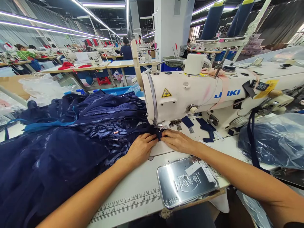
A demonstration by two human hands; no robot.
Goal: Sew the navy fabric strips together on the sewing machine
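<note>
A white sewing machine (pixel 175 95) stands across the table in front of me. Under its needle area lies a narrow dark navy fabric piece (pixel 159 135). My left hand (pixel 142 148) presses the fabric from the left, with its fingers curled at the edge. From the right, the fingertips of my right hand (pixel 179 141) are pressed together on the same piece, close to the presser foot. A large heap of navy fabric (pixel 54 155) with lace-like trim spreads to the left and runs up to the needle. The fingertips partly hide the fabric edge.
Small navy fabric pieces (pixel 206 125) lie on the machine bed. A shiny metal tin lid (pixel 187 180) rests near the table's front edge beside a printed ruler (pixel 128 204). Plastic-wrapped navy fabric (pixel 273 139) sits at right. Thread cones (pixel 212 20) stand above; people work farther back.
</note>
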